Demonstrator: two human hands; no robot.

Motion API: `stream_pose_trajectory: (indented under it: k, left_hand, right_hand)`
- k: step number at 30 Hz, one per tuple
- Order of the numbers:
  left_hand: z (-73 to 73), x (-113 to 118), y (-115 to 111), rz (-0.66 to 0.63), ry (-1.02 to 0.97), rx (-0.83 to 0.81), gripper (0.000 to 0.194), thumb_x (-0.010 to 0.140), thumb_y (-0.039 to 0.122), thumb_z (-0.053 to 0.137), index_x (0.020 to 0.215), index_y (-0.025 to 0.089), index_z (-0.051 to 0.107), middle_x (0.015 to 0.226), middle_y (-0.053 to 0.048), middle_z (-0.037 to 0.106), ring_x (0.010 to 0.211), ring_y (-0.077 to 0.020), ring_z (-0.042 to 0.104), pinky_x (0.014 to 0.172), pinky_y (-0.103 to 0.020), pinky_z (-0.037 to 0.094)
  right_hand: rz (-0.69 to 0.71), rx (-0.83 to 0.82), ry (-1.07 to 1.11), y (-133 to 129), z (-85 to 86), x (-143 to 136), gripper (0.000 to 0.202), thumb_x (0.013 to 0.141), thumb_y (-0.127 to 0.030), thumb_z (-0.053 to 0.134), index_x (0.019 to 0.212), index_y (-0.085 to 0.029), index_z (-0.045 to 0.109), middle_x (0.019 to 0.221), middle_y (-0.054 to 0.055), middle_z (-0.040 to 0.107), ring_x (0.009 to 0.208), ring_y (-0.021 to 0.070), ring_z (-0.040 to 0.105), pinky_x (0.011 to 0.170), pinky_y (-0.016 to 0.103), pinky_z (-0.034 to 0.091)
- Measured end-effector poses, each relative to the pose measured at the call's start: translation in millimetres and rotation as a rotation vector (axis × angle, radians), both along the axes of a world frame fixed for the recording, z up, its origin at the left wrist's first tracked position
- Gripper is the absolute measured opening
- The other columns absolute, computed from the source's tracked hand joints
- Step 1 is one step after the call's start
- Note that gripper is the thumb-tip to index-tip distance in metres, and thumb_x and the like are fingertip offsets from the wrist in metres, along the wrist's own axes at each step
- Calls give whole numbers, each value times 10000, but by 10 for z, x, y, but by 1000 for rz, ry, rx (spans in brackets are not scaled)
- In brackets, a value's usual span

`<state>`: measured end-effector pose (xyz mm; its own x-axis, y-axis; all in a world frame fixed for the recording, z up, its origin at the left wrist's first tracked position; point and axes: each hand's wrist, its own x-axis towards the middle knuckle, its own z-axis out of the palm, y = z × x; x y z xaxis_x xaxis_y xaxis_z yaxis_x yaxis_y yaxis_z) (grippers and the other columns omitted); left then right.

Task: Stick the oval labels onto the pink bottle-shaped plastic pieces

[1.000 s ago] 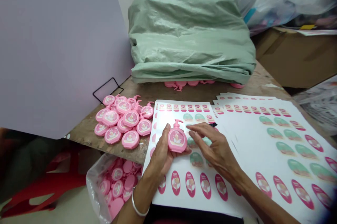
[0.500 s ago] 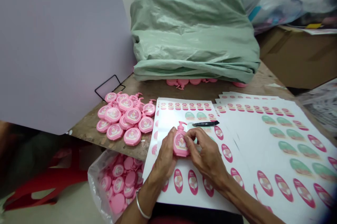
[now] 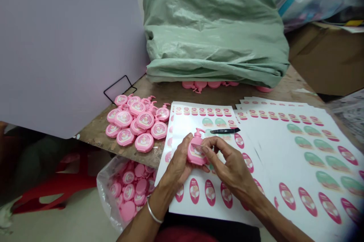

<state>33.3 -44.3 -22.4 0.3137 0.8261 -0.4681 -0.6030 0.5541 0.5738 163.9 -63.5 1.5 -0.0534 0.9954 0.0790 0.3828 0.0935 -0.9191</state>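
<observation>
My left hand (image 3: 178, 162) is closed round the side of a small pink toy pump bottle (image 3: 196, 157), held upright above a sheet of stickers (image 3: 190, 206). Thumb and forefinger of my right hand (image 3: 227, 158) pinch the edge of a label sticker (image 3: 199, 148) at the bottle's front. The sticker looks tilted off the bottle's face, though how much of it touches is unclear. Just beyond my right hand, black tweezers (image 3: 225, 131) lie on the sheet.
Labelled pink bottles (image 3: 145, 120) are heaped on the table's left. Below the edge hangs a clear bag (image 3: 105, 192) of pink pieces. More sticker sheets (image 3: 273, 151) lie at right. A large green sack (image 3: 216, 33) stands behind, a wire stand (image 3: 117, 86) at back left.
The sticker at the bottle's front, flatter before, now tilts away from it in my right fingers. My left hand keeps its hold on the bottle. The camera view has shifted slightly.
</observation>
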Motion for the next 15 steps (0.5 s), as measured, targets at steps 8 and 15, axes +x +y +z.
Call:
stream_pose_trajectory:
  k: [8, 15]
  left_hand:
    - [-12, -17, -5, -51, -13, 55, 257, 900, 392, 568, 919, 138, 601, 775, -65, 671, 676, -189, 674, 505, -257, 567]
    - [-57, -36, 29, -120, -32, 65, 293, 893, 421, 548, 891, 131, 587, 689, -60, 644, 610, -211, 665, 386, -246, 508]
  right_hand:
    - [-6, 25, 27, 28, 17, 3, 164, 853, -326, 646, 763, -204, 585, 694, -8, 604, 632, 126, 565, 591, 259, 474]
    - [29, -133, 242, 41, 41, 12, 233, 804, -390, 713, 772, -197, 586, 672, -19, 601, 565, 110, 563, 518, 242, 476]
